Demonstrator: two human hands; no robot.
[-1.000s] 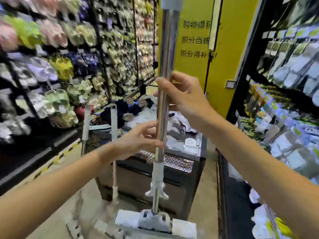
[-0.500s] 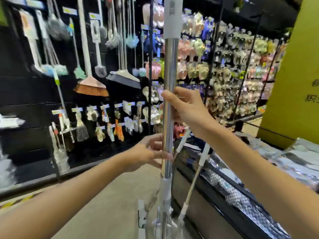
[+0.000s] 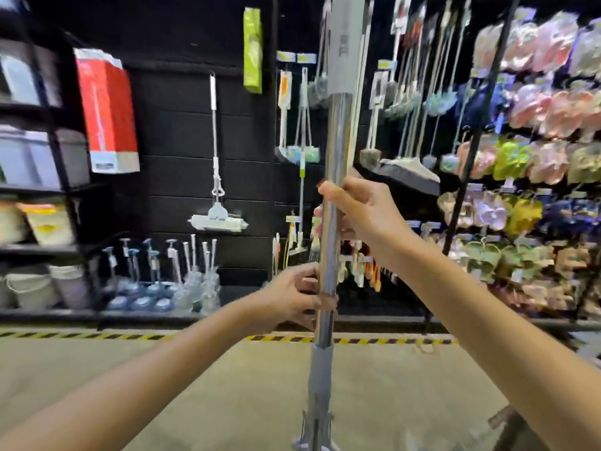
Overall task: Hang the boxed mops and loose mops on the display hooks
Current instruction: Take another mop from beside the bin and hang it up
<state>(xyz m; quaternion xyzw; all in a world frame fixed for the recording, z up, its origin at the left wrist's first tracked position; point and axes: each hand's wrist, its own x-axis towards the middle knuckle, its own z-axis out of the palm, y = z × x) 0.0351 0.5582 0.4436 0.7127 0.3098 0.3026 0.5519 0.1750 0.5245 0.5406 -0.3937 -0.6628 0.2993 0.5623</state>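
Left hand (image 3: 292, 297), right hand (image 3: 361, 209) grip upright loose mop (image 3: 335, 141) | best: keep pole vertical, lift squarely beside hung mop (image 3: 215, 157)

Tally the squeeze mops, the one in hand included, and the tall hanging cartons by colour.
Squeeze mops: 2, the held mop gripped by the left hand and right hand, and the hung mop
Red carton: 1
Green carton: 1
Total: 4
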